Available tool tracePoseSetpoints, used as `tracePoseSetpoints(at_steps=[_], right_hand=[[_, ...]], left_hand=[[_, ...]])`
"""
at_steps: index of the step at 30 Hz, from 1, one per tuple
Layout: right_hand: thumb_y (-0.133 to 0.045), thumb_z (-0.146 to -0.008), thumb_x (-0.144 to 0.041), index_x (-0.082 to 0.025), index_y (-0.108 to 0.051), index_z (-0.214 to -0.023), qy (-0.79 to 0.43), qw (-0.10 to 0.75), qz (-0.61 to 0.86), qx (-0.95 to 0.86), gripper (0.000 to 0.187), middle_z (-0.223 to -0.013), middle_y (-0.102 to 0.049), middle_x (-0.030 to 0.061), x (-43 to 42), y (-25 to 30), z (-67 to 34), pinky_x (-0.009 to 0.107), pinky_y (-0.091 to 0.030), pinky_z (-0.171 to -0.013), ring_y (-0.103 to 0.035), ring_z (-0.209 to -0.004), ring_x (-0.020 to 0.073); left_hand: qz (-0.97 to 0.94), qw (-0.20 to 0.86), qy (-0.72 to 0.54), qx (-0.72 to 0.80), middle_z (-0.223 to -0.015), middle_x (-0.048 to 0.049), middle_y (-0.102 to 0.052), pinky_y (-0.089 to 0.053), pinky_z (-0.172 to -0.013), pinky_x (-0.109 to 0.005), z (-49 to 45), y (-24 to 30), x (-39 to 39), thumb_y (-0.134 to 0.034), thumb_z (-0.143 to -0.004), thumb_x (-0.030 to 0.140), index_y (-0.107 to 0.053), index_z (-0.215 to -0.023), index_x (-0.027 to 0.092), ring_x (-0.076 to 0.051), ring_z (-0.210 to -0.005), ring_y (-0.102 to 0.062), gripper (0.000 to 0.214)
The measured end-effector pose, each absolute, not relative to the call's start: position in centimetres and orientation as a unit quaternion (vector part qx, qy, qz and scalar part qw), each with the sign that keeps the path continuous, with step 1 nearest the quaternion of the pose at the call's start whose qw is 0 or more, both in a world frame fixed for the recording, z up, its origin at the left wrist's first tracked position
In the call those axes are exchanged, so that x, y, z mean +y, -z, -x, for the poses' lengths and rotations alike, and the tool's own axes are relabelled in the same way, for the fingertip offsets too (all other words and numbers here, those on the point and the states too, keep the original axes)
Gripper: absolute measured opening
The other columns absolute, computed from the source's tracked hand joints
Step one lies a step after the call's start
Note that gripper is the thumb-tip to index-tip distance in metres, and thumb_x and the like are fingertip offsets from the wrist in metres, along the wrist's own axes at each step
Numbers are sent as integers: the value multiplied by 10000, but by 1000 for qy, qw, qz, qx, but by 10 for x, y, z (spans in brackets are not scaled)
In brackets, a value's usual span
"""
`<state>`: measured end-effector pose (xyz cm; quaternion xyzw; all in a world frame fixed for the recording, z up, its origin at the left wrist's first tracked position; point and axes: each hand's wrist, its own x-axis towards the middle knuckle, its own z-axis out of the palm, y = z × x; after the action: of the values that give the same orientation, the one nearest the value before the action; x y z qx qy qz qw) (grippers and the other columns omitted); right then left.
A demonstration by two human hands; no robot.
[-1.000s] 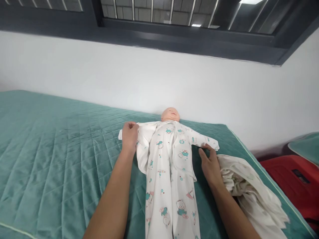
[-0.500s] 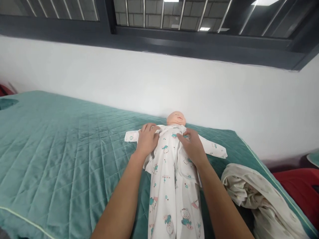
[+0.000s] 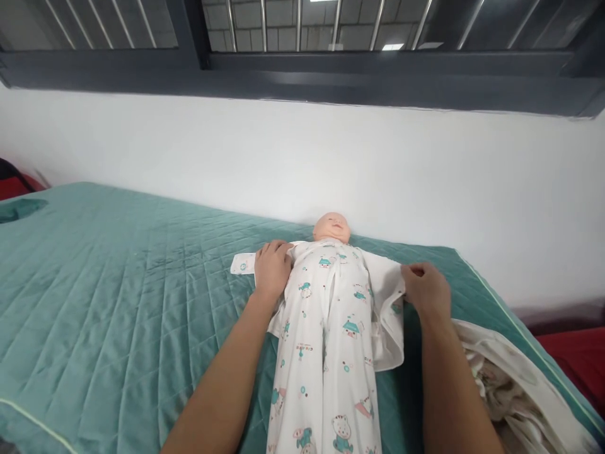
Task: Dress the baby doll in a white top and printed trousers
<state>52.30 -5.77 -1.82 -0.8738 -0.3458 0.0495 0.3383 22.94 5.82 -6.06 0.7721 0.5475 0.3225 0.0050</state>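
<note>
Between the left hand and the right hand, the doll lies on its back on the green cover, its head just beyond both hands. The printed suit covers the trunk and extends from between the hands back toward the wearer, passing between the two forearms. Dressing layers appear to be partway through adjustment: the suit is laid straight along the trunk, and the jacket is spread to either side of it. On the right-hand side, the front panel is turned outward, exposing its plain inner face. The jacket is neither closed across the chest nor off the doll, so its handling is judged incomplete. Condition of fastenings cannot be determined. Right hand: fingers closed, pinching the outer edge of the turned panel. Left hand: fingers bent, resting on the jacket at the shoulder; whether they grip the fabric cannot be told. One sleeve projects outward past the left hand; the opposite sleeve is not clearly visible. Below the left hand, a small part of the jacket shows beside the suit. Nearer the wearer and outboard of the right forearm lies a crumpled cloth.
</note>
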Motion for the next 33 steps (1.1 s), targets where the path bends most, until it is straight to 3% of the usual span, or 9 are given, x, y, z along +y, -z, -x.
tracePoseSetpoints(at_steps=[4,6,9,15,23,26,29,33], right_hand=[[-490,-816,-325,-172,-631,-1186,45,343,805,-482,424,-1273,-655,164,-55,25,-515,479,-423,-1037,-585,-1205,321],[-474,-831,-284,-218,-605,-1244,46,318,755,-571,438,-1358,-617,121,-49,29,-494,553,-294,-1145,-522,-1297,304],[-373,-867,-186,-279,-564,-1320,1,253,756,-603,500,-1455,-549,78,-43,35,-471,684,-148,-1160,-443,-1379,298],[-377,-828,-127,-323,-483,-1424,28,176,791,-585,636,-1507,-492,52,-40,50,-477,705,-137,-1153,-363,-1425,310],[-454,-862,-278,-311,-566,-1319,31,167,840,-515,471,-1439,-548,57,-39,52,-490,689,-141,-1156,-407,-1372,345],[-506,-828,-301,-312,-576,-1311,2,170,847,-504,488,-1442,-544,65,-39,52,-499,681,-155,-1155,-422,-1364,353],[-510,-814,-286,-308,-574,-1306,4,177,837,-517,496,-1428,-551,72,-37,54,-501,711,-140,-1139,-412,-1364,361],[-438,-833,-181,-297,-551,-1335,62,191,804,-559,528,-1499,-467,92,-35,55,-490,728,-122,-1128,-346,-1409,348]], left_hand=[[-760,9,-321,565,-1211,-4,-691,-430,-943,-385,-230,59,60,-460,-908,105,-717,-1102,276,-234,-1098,-598,365],[-756,10,-323,570,-1208,-8,-692,-435,-929,-384,-230,58,60,-453,-910,101,-723,-1097,275,-237,-1095,-602,371],[-753,5,-323,573,-1210,-15,-688,-439,-907,-390,-231,58,62,-447,-907,93,-727,-1100,284,-247,-1092,-606,390],[-774,3,-294,561,-1231,-38,-673,-442,-912,-372,-228,57,67,-430,-921,102,-723,-1152,301,-236,-1102,-615,422],[-761,45,-256,594,-1221,-23,-695,-470,-875,-333,-208,57,84,-397,-950,173,-749,-1080,303,-208,-1058,-654,397],[-761,39,-251,597,-1217,-29,-702,-439,-990,-407,-206,60,81,-392,-961,191,-742,-1086,315,-232,-1106,-635,392],[-767,26,-247,591,-1241,-35,-693,-282,-1141,-575,-207,61,72,-378,-970,207,-704,-1158,338,-268,-1192,-579,398],[-780,42,-234,579,-1356,-42,-622,-146,-1167,-691,-211,60,59,-434,-938,250,-606,-1292,359,-298,-1296,-488,408]])
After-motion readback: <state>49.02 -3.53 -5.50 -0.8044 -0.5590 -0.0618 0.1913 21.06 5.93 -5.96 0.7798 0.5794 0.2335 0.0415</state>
